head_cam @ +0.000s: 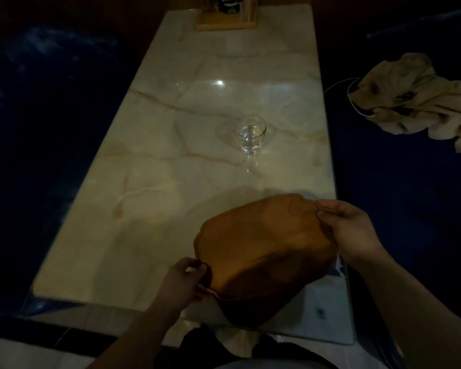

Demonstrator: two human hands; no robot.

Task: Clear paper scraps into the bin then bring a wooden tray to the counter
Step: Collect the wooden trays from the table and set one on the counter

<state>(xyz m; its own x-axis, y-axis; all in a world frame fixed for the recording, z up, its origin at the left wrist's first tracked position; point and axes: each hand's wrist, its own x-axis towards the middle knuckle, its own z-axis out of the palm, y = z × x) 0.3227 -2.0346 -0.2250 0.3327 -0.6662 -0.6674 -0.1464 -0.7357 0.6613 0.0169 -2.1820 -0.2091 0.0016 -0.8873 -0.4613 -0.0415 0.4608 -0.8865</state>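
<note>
An oval brown wooden tray [261, 246] with a scalloped rim is held tilted just above the near end of the marble table [171, 161]. My left hand [186, 278] grips its near-left rim. My right hand [351, 230] pinches its far-right rim. Something pale shows between my left fingers at the tray's edge; I cannot tell whether it is a paper scrap. A white bit also shows under my right wrist. No bin is in view.
A clear glass [251, 135] stands mid-table. A wooden condiment holder [226, 21] sits at the far end. Dark blue bench seats flank the table; a crumpled beige cloth [415, 102] and a white cable lie on the right one.
</note>
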